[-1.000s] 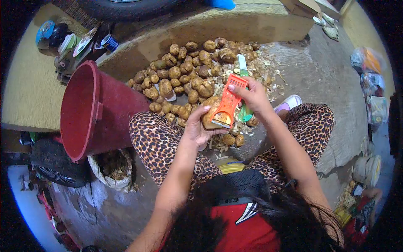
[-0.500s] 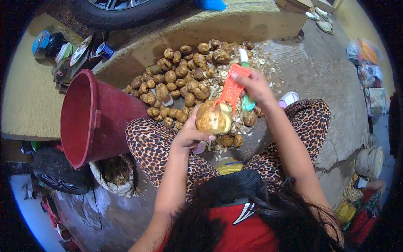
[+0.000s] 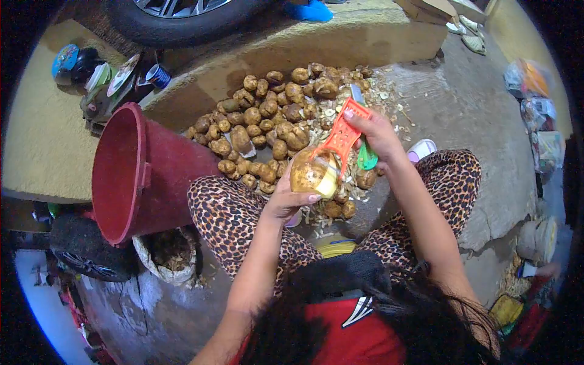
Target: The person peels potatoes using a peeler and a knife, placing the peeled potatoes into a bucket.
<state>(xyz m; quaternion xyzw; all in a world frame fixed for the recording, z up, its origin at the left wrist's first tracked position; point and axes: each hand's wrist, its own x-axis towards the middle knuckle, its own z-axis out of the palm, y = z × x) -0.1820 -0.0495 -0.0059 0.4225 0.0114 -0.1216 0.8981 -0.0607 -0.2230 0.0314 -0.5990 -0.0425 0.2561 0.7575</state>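
Note:
A large, partly peeled potato (image 3: 309,173) rests in my left hand (image 3: 285,198), its pale flesh showing on the right side. My right hand (image 3: 378,135) is closed on an orange peeler (image 3: 342,135), whose forked end touches the potato's upper right. A knife with a green handle (image 3: 367,157) is also in my right hand, its blade pointing up behind the peeler. Beyond my hands lies a heap of brown potatoes (image 3: 267,109), with pale peelings (image 3: 382,82) scattered at its right.
A red bucket (image 3: 159,170) lies tilted at the left, above a white sack (image 3: 167,258). A low concrete step (image 3: 377,42) runs behind the heap, with a wheel (image 3: 182,21) over it. Plastic bags (image 3: 538,112) lie at the far right.
The potato has turned in my left hand and shows more pale flesh than a second ago. The peeler has tilted and shifted against it.

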